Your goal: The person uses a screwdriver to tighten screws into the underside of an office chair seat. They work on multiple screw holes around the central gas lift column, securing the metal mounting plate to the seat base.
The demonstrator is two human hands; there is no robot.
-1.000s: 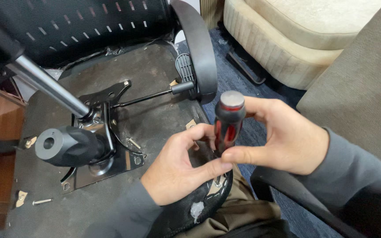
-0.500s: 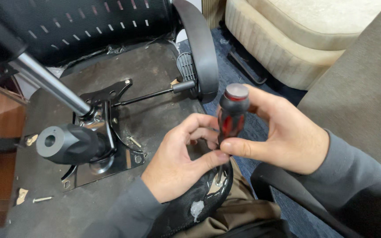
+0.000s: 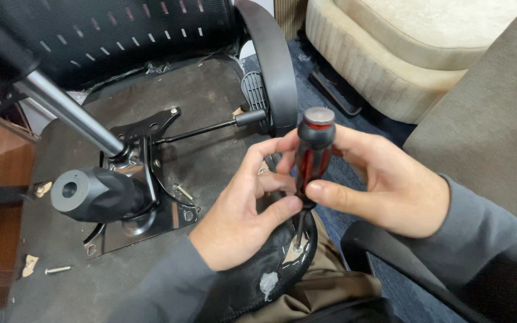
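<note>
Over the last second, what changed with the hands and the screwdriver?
The left hand shifted its fingers up onto the red-and-black screwdriver, beside the right hand, which kept its grip. The handle moved slightly up. The tip stays on the chair's edge; the loose screw is unmoved.

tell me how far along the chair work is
Done: the metal mechanism plate sits on the upturned seat underside. In hand: both hands, left hand and right hand, hold a red-black screwdriver, tip down at the seat's edge. Left: a loose screw lies unused.
</note>
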